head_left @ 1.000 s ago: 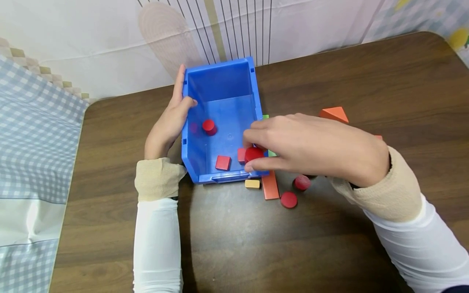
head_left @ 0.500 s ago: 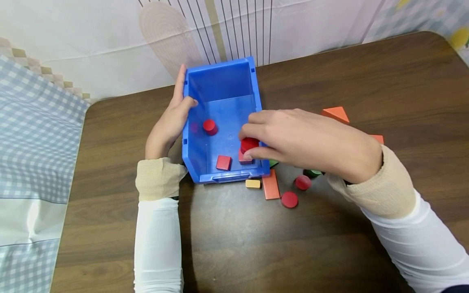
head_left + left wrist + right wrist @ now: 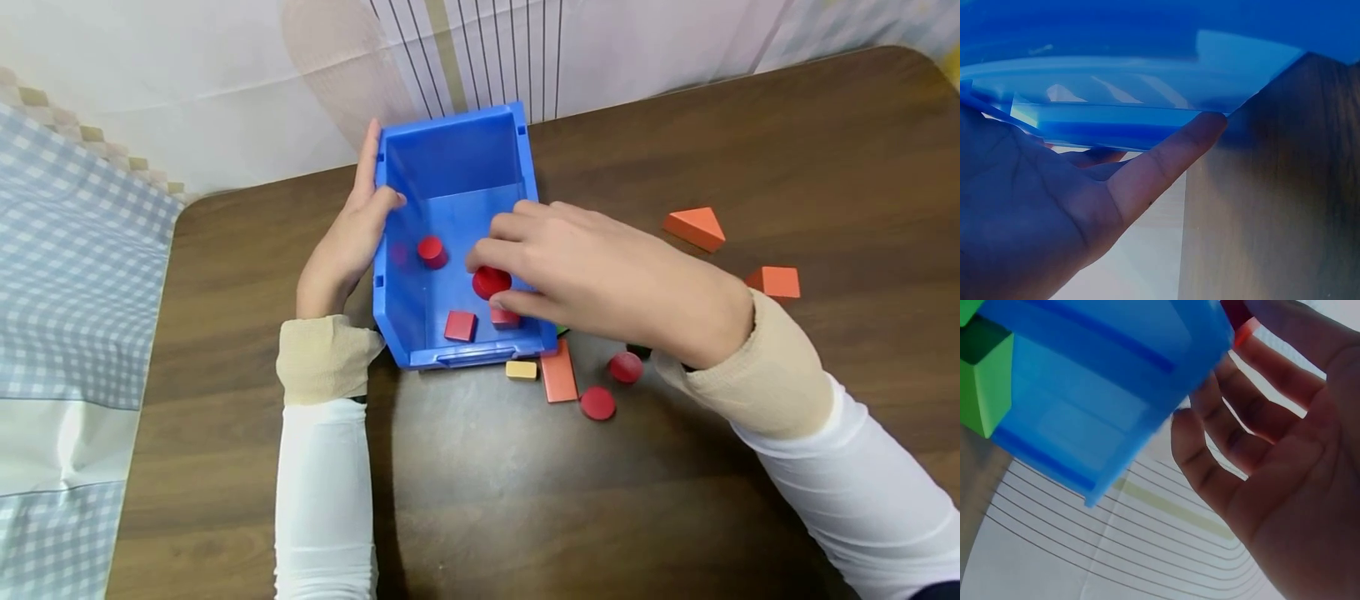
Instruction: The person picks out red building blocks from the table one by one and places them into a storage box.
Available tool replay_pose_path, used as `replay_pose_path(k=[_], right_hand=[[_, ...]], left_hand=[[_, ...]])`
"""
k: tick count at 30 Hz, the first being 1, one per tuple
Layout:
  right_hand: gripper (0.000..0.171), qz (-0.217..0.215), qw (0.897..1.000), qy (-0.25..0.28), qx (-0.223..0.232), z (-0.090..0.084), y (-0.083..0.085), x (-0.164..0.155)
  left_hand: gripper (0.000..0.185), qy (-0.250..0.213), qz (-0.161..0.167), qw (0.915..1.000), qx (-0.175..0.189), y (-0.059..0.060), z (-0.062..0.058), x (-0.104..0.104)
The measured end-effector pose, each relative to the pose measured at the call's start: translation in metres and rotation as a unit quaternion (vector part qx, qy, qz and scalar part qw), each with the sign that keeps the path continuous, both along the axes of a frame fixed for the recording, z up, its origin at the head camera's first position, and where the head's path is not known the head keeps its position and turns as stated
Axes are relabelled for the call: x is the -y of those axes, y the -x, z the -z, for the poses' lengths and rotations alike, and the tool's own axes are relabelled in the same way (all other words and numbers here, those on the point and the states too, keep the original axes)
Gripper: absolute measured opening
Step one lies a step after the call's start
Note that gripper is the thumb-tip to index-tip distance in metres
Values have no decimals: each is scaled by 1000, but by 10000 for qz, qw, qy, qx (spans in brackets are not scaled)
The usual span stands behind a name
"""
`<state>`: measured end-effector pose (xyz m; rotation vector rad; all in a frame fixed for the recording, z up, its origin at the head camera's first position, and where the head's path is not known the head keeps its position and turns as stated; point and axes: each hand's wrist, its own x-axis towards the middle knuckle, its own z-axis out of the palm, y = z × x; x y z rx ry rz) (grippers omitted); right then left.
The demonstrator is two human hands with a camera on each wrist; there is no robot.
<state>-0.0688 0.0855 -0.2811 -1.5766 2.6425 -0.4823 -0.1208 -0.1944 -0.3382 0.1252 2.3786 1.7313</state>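
Two bare hands, sleeved arms

The left hand [image 3: 347, 242] and right hand [image 3: 600, 279] wear no gloves or rings; each wrist has a ribbed beige cuff, with a smooth, close-fitting white sleeve running down the forearm below it.

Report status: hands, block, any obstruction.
Left hand braces blue bin wall. Right hand pinches red cylinder over bin floor. Two red blocks beneath; nothing blocking.
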Motion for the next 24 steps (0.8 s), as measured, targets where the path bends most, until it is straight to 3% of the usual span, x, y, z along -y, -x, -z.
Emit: replay_pose_path(k=[12,19,24], right_hand=[[35,527,9980,-271,-227,6,-4,15],[42,845,9909,-616,-849,16,-7,29],[48,1120,9842,-586,-1241,21,-11,33]], left_hand=[[84,64,92,9999,124,-2,0,-3],[84,80,32,9999,61,-4,3,-2],[85,71,53,10000,34,-4,5,-3]])
